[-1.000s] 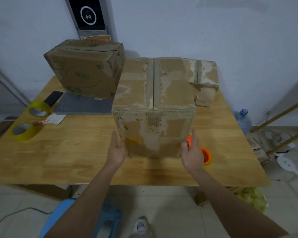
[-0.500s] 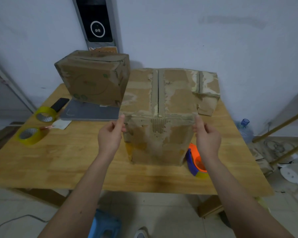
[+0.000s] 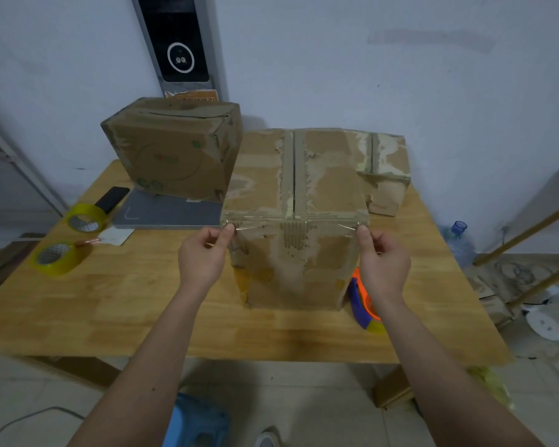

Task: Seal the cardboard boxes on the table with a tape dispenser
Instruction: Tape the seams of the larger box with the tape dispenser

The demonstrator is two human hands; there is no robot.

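Cardboard, worn and scuffed, makes up the tall brown box (image 3: 296,217) standing mid-table, the landmark here. At its near top-left corner the left hand (image 3: 202,258) pinches thumb to forefinger on a strip of clear tape (image 3: 291,225) stretched across the box's front upper edge; at the near top-right corner the right hand (image 3: 383,261) pinches the other end. Tape this thin likely clings and wrinkles, so holding it by the ends, taut, suits. Right of the box's base lies the orange-and-blue tape dispenser (image 3: 362,303).
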